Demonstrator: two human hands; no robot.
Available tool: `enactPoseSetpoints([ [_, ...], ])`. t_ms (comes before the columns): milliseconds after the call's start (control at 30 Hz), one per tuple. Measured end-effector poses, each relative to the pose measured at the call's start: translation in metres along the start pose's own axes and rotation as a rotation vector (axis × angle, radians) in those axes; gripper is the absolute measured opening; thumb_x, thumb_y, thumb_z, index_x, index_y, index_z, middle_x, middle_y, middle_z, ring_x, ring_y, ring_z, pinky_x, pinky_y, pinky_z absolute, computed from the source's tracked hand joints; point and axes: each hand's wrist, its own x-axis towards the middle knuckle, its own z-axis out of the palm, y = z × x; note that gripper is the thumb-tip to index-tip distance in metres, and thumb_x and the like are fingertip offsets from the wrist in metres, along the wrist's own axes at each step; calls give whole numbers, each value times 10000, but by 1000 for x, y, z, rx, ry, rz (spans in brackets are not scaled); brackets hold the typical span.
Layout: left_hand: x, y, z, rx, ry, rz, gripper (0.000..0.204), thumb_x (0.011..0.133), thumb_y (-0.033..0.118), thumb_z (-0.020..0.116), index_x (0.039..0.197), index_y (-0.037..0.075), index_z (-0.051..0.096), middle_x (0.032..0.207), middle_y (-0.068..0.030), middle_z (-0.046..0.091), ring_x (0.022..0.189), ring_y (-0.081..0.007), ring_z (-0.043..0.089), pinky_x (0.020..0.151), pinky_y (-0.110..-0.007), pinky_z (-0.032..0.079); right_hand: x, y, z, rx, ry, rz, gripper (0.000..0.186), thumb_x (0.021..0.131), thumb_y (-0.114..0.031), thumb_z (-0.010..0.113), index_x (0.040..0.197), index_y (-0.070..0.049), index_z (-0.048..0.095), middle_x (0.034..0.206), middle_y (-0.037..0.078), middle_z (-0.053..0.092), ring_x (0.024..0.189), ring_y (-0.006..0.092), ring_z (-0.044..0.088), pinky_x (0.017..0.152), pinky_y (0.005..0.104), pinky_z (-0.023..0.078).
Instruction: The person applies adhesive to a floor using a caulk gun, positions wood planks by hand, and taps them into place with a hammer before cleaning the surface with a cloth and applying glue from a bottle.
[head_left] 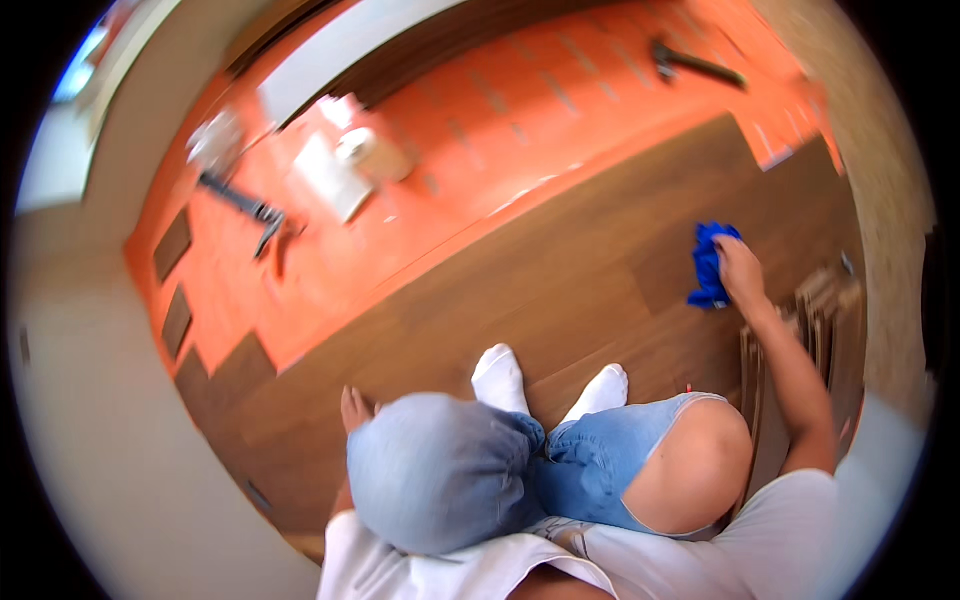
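My right hand is closed on a crumpled blue cloth, which lies against the brown wood-look flooring to my right. On the left, beside my bent knee, my left hand rests on the planks with its fingers stretched out. The knee hides most of that hand and its forearm. Nothing shows in the visible fingers.
Beyond the planks lies orange underlayment. On it are a caulking gun, a white bottle, a white sheet-like item, a plastic bag and a hammer. Stacked planks stand at my right.
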Motion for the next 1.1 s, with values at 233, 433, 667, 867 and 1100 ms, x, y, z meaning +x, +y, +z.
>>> enactPoseSetpoints([
  [233, 14, 3, -30, -51, -347, -261, 450, 914, 274, 710, 1239, -25, 624, 1348, -240, 602, 1239, -407, 565, 1055, -496, 448, -63, -18, -6, 108, -169, 251, 111, 996, -122, 605, 1031, -67, 695, 912, 165, 711, 863, 313, 713, 753, 405, 556],
  [433, 163, 32, -40, -316, -34, -233, 337, 949, 209, 676, 1216, 9, 630, 1217, -209, 649, 1124, -403, 612, 981, -493, 492, -65, -31, -13, 46, -102, 6, 125, 970, -91, 614, 1053, -57, 700, 981, 169, 720, 917, 351, 707, 804, 414, 562],
  [667, 384, 4, -33, -812, 243, -200, 318, 1002, 185, 640, 1246, -18, 657, 1163, -179, 710, 1051, -290, 699, 936, -395, 543, -62, -74, -76, -113, -256, 65, 203, 937, -144, 654, 1114, -60, 709, 1071, 186, 722, 1004, 379, 683, 854, 452, 546],
  [867, 366, 38, -18, -1123, -44, -94, 313, 999, 141, 646, 1274, -7, 637, 1074, -126, 709, 950, -229, 693, 840, -363, 560, -36, -158, -126, -198, -496, 129, 274, 928, -235, 679, 1141, -65, 700, 1064, 183, 724, 996, 390, 682, 859, 470, 543],
  [1100, 379, 92, -3, -1115, 78, -23, 607, 880, 152, 792, 1404, -5, 528, 1248, -141, 649, 1108, -289, 646, 962, -407, 535, 47, -261, -119, -306, -636, -79, 287, 942, -231, 683, 1186, -80, 676, 1016, 156, 741, 954, 369, 703, 830, 459, 559],
])
